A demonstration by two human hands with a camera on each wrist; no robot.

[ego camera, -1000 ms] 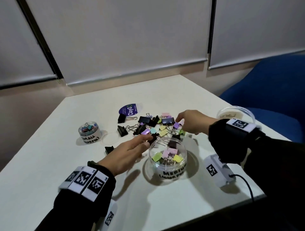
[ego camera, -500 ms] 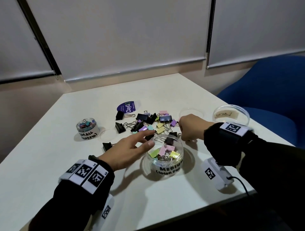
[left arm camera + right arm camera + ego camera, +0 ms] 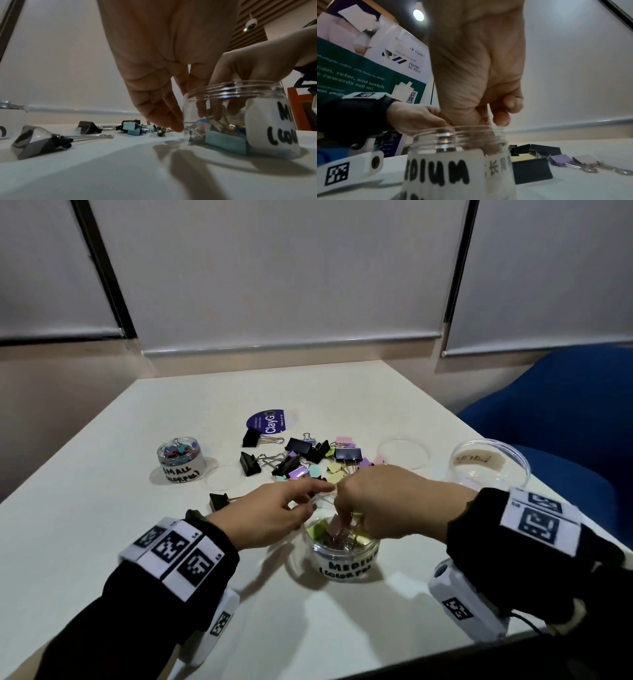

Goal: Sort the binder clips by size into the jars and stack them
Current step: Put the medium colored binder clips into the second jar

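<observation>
The clear jar labelled MEDIUM (image 3: 346, 563) stands near the table's front edge, part full of pastel binder clips. My right hand (image 3: 342, 520) reaches down into its mouth, and its fingertips (image 3: 212, 116) pinch a binder clip (image 3: 211, 119) inside. My left hand (image 3: 318, 498) is at the jar's left side, and its straight fingers (image 3: 176, 125) touch the wall; it holds nothing. Behind the jar lies the loose pile of clips (image 3: 308, 460), black and pastel. The SMALL jar (image 3: 180, 460) holds tiny clips at the left. An empty big jar (image 3: 489, 463) stands at the right.
A single black clip (image 3: 219, 501) lies just left of my left hand. Two clear lids (image 3: 404, 451) (image 3: 222, 479) and a purple lid (image 3: 267, 422) lie round the pile. A white tagged device (image 3: 466, 607) sits by the front right edge. A blue chair (image 3: 565, 405) is beyond the table.
My right hand left the pile, came back over the MEDIUM jar and dipped its fingers in. My left hand slid forward against the jar's side.
</observation>
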